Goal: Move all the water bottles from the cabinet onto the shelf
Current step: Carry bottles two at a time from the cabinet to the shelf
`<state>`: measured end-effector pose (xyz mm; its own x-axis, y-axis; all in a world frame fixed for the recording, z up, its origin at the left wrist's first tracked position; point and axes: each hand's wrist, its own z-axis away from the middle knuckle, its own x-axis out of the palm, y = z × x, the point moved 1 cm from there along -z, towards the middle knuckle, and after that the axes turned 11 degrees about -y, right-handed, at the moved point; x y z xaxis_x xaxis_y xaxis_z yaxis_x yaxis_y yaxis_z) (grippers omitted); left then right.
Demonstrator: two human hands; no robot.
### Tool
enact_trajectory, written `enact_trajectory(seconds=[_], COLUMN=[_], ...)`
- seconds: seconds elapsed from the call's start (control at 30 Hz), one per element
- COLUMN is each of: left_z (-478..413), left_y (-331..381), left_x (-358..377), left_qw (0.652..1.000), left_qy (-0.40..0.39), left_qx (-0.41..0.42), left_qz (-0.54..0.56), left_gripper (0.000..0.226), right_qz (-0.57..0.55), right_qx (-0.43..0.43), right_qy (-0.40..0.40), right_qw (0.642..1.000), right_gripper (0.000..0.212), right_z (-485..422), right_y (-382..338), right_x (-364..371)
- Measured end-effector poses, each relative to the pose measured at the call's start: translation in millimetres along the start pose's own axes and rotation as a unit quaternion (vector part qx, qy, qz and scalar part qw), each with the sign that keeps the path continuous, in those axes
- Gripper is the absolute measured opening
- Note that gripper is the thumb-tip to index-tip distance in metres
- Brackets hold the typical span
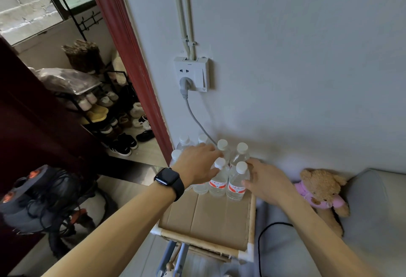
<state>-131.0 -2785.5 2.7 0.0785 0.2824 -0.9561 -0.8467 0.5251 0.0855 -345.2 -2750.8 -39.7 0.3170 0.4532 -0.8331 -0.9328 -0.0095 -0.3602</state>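
Wall [307, 57]: pale grey, fills the far and right side of the view.
Door frame [129, 61]: dark red, running down the left of the wall.
Shoe rack [103, 110]: black, beyond the doorway on the far left, full of shoes.
Shelf [208, 215]: its top is lined with brown cardboard, and it stands against the wall, near the centre.
Grey cushion [373, 200]: lies to the right of the shelf.
Teddy bear [320, 189]: brown with a pink top, sitting between the shelf and the cushion.
Water bottles [239, 157]: clear with red labels, clustered upright at the far end of the shelf top beside the wall; seven white caps show.
Left hand [197, 163]: palm down over the left of the cluster, fingers [214, 156] released and spread, tips touching the bottles.
Right hand [270, 184]: at the right of the cluster, fingers and thumb curved round the front right bottle [236, 186], grasping it where it stands.
Socket [192, 73]: white, on the wall above the bottles, with a grey cable [197, 120] plugged in and running down behind them.
Watch [168, 176]: black, on the left wrist.
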Motion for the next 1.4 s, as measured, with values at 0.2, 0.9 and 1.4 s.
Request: enact_trajectory(seconds=[0.2, 0.9, 1.4], left_z=[52.9, 727.7, 1134.6], left_y=[-22.9, 46.8, 379.5], left_x=[9.0, 219.7, 232.0], left_qw=[0.991, 0.670, 0.237], left_qy=[0.082, 0.081, 0.086], left_qx=[-0.064, -0.713, -0.963], left_qz=[0.080, 0.189, 0.099], left_gripper=[0.030, 0.042, 0.053], right_qz=[-0.066, 0.151, 0.128], right_qx=[-0.034, -0.608, -0.884], right_qy=[0.115, -0.106, -0.229], right_qw=[0.991, 0.772, 0.386], right_gripper=[0.015, 0.040, 0.041], right_z=[28.5, 264.4, 772.8], right_y=[-8.7, -462.5, -691.1], right_x=[-0.2, 248.6, 451.6])
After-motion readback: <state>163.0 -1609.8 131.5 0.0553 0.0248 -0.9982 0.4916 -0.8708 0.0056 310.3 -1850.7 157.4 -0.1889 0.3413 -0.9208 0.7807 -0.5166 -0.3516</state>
